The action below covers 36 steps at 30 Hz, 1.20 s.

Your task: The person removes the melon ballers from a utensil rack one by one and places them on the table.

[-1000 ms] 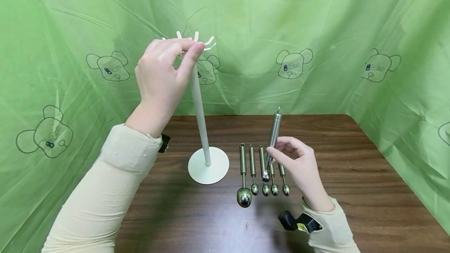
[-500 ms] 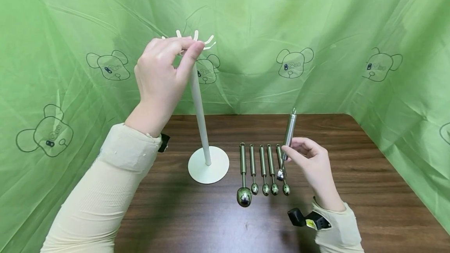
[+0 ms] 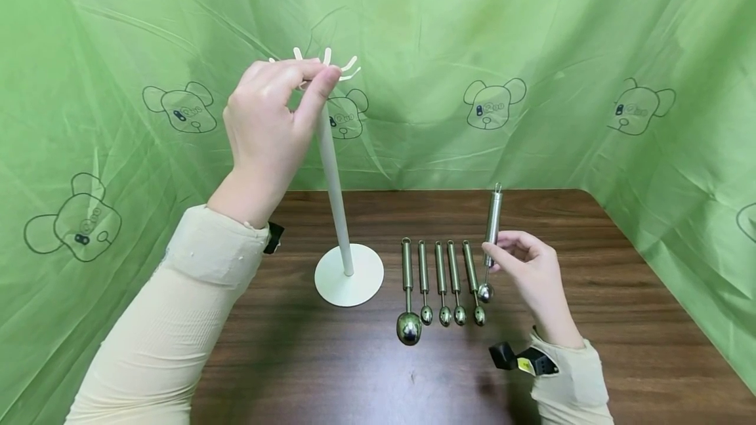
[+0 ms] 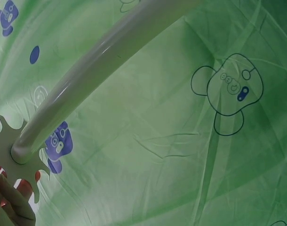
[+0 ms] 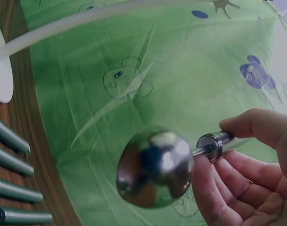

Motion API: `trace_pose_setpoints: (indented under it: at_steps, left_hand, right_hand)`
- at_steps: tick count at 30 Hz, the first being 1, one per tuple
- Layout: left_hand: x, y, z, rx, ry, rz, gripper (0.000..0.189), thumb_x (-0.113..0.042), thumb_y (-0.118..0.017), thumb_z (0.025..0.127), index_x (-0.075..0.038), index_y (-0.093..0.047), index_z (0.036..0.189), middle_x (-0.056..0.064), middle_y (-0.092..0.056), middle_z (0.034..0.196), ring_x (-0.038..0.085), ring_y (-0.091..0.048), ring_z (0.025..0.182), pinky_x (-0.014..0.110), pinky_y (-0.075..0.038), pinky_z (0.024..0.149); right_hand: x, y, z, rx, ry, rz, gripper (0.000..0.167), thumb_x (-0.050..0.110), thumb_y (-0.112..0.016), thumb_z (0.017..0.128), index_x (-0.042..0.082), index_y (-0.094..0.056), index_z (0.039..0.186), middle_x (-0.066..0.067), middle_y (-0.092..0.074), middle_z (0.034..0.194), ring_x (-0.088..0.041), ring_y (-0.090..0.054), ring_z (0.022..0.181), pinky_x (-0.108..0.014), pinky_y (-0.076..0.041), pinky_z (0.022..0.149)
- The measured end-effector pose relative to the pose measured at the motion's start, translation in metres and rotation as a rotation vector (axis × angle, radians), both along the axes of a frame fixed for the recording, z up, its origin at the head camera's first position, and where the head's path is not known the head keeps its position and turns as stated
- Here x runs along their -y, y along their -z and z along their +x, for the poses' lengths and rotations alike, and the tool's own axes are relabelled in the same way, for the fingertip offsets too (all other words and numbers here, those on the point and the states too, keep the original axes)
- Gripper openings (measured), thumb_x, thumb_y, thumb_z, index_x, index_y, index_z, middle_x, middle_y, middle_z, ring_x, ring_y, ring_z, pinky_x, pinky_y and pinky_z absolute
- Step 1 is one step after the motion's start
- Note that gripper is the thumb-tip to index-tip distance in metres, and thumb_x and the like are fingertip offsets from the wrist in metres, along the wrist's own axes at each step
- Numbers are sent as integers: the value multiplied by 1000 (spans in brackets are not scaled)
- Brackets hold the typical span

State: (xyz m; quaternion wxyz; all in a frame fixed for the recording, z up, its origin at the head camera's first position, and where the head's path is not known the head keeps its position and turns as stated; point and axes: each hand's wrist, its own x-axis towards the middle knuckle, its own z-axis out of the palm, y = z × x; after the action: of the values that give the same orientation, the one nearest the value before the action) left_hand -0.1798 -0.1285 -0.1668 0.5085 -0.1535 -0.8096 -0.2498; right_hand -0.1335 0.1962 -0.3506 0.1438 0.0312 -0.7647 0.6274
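In the head view, my left hand (image 3: pixel 268 110) grips the hooked top (image 3: pixel 327 56) of a white utensil stand (image 3: pixel 334 182), thumb and fingers at the hub under the upturned hooks. From below, the left wrist view shows the notched disc (image 4: pixel 7 153) with fingertips (image 4: pixel 14 200) at its edge. My right hand (image 3: pixel 534 274) pinches a steel melon baller (image 3: pixel 493 215) by the lower handle, loop end up and round bowl down, at the right end of a row of similar tools. Its shiny bowl (image 5: pixel 155 167) fills the middle of the right wrist view.
Several steel scoops (image 3: pixel 440 267) lie side by side on the brown wooden table (image 3: pixel 283 359), the leftmost scoop (image 3: pixel 409 328) having the largest bowl. Left of them stands the round white base (image 3: pixel 348 287). Green cloth walls (image 3: pixel 425 18) enclose the table.
My right hand has carried the melon baller rightward, from above the row to just beyond its right end, and the tool now stands more upright. My left hand stays at the stand's top.
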Motion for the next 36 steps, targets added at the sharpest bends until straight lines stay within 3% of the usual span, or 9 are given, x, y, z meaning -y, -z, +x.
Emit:
trace_pose_setpoints:
  at_steps: [9, 15, 23, 36]
  left_hand:
    - [1, 1, -1, -12, 5, -10, 37, -45, -61, 96, -13, -78, 103, 1, -77, 108, 24, -65, 89, 34, -43, 60]
    - [2, 1, -1, -20, 7, -16, 38, -46, -60, 97, -13, -78, 103, 2, -77, 107, 25, -65, 87, 32, -40, 59]
    - [2, 1, -1, -12, 4, -20, 38, -46, -60, 97, -14, -78, 103, 2, -77, 107, 25, -64, 87, 30, -37, 59]
    - [2, 2, -2, -8, 9, -16, 41, -48, -57, 98, -14, -78, 103, 1, -77, 106, 25, -63, 86, 25, -34, 59]
  right_hand:
    - [-8, 8, -8, 106, 1, 201, 31, 16, -75, 88, -6, -66, 107, 19, -64, 73, -8, -67, 57, -20, -53, 59]
    - [-11, 11, -12, 181, -15, 230, 34, 20, -75, 89, -7, -65, 108, 14, -67, 74, -11, -68, 58, -20, -54, 60]
    - [-19, 22, -20, 263, -47, 247, 38, 18, -73, 89, -10, -62, 112, 1, -69, 80, -10, -68, 59, -30, -60, 62]
    - [-30, 40, -29, 341, -28, 347, 32, 15, -69, 90, -10, -63, 108, -4, -68, 80, -13, -68, 60, -29, -60, 61]
